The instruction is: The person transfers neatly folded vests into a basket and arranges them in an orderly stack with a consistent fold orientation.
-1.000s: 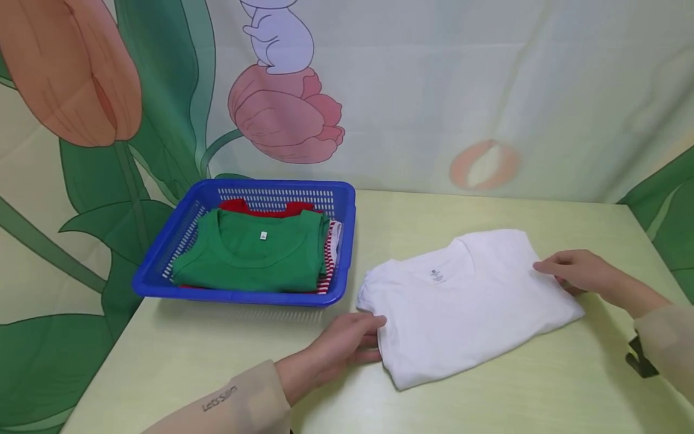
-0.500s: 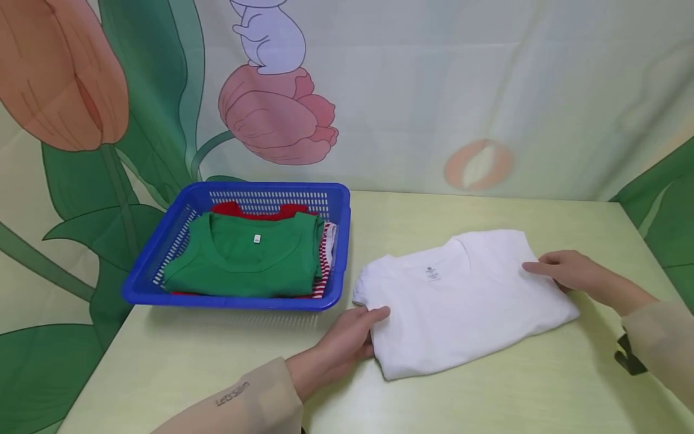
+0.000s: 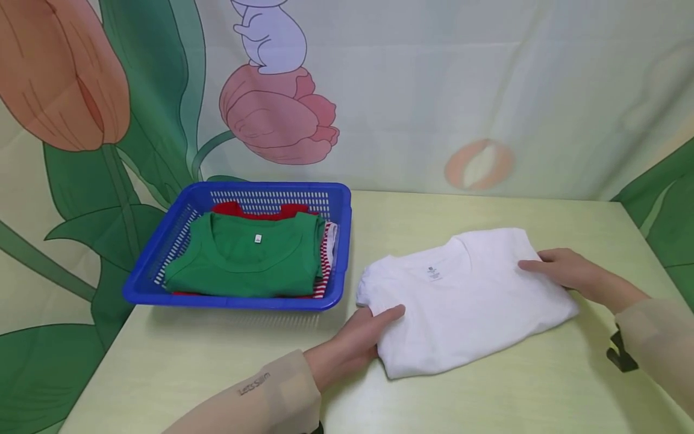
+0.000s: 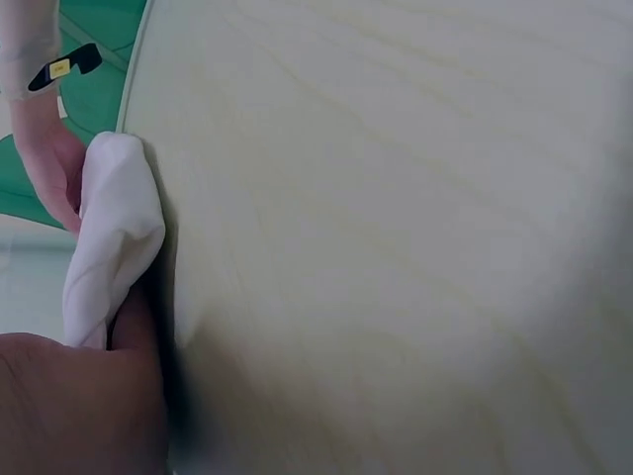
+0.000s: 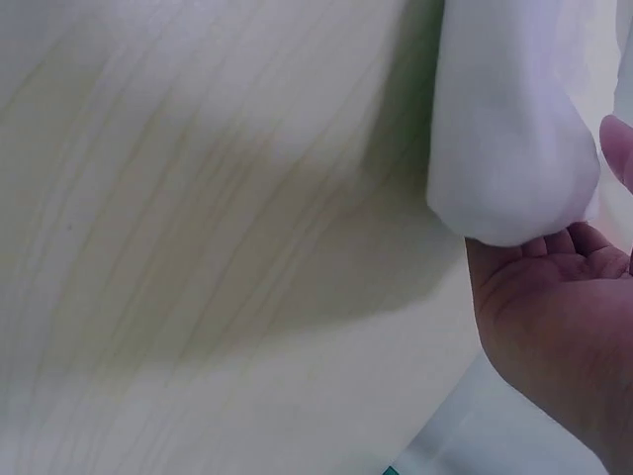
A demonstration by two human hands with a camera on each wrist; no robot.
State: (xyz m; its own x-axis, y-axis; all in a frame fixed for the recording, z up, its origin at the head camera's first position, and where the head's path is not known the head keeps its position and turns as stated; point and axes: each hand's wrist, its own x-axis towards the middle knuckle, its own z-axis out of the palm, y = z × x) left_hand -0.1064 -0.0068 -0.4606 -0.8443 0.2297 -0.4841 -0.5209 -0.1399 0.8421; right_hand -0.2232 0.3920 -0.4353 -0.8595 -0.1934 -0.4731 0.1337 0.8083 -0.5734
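A folded white T-shirt (image 3: 472, 307) lies at a slant on the table, its neckline with a small printed label facing the far side. At its left edge my left hand (image 3: 358, 337) grips the cloth, thumb on top and fingers underneath. My right hand (image 3: 572, 271) holds the opposite edge the same way, thumb over the fabric. In the right wrist view, fingers (image 5: 559, 242) of that hand reach under the shirt's rounded fold (image 5: 509, 148). The left wrist view shows the shirt's side (image 4: 119, 218) between both hands, close to the tabletop.
Left of the shirt stands a blue plastic basket (image 3: 228, 299) with folded clothes: a green top (image 3: 255, 277) uppermost, red cloth (image 3: 233, 208) and red-striped cloth (image 3: 323, 283) beneath. Behind the pale table (image 3: 423, 211) hangs a curtain (image 3: 412, 108) printed with tulips.
My left hand has slid farther onto the shirt's left edge and closed its grip, thumb now over the cloth. The right hand has shifted slightly inward. The view turned a little.
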